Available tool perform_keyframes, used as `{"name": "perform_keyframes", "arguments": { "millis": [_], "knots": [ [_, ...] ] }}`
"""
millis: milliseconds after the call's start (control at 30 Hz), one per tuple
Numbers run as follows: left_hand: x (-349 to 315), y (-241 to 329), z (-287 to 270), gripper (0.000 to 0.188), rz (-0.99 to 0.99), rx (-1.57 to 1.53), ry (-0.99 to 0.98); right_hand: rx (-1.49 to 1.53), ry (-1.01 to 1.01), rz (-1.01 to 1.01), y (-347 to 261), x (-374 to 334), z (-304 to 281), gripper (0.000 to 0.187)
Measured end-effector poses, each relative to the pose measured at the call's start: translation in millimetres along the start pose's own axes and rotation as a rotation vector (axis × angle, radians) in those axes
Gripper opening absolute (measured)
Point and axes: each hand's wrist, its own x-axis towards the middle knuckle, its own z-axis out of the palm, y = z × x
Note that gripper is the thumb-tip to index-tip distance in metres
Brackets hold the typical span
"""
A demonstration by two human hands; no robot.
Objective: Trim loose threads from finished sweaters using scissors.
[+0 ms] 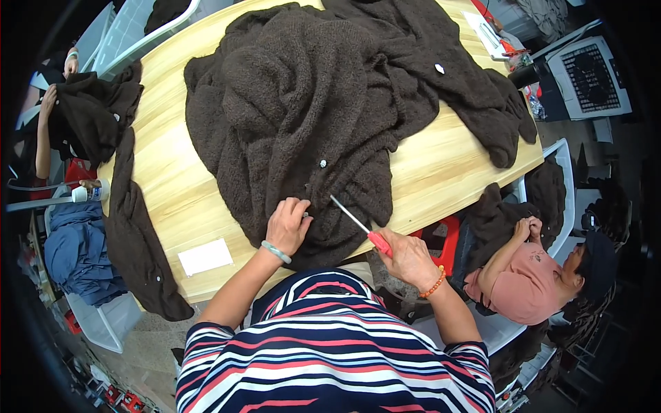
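Observation:
A dark brown knitted garment [303, 89] lies heaped on the wooden table, its near edge hanging toward my body. My left hand [288, 224] is closed in a pinch at the near part of the knit, where a small shiny button [306, 215] shows by the fingertips. Another pale button [323, 164] sits on the fabric a little farther off. In my right hand [410, 261] is a tool with a red handle and a thin straight metal shaft [351, 215]. Its tip points up and left, over the knit; whether it touches cannot be made out.
A white paper [206, 257] lies on the table [165, 165] at near left. More brown knitwear [475, 117] spreads to the right and left. A co-worker in pink [527, 282] sits at right by a white bin [563, 186]; another person's hands [48, 103] handle knitwear at far left.

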Motion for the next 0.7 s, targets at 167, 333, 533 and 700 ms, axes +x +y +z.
{"name": "perform_keyframes", "arguments": {
  "millis": [167, 333, 533, 700],
  "knots": [
    [-2.2, -34.6, 30.3, 0.014, 0.023, -0.131, 0.125, -0.152, -0.219, -0.003, -9.3, -4.3, 12.9, 0.023],
    [-6.9, -37.5, 25.6, 0.016, -0.133, -0.405, 0.077, -0.143, -0.207, -0.042, -13.4, -4.1, 9.5, 0.018],
    [9.0, 8.0, -27.9, 0.008, -0.176, -0.397, 0.103, 0.075, 0.033, 0.032, 0.9, -3.5, 6.6, 0.028],
    [47.0, 60.2, -98.5, 0.035, -0.179, -1.021, 0.056, 0.095, 0.137, 0.031, 12.5, -6.2, 6.9, 0.030]
  ]
}}
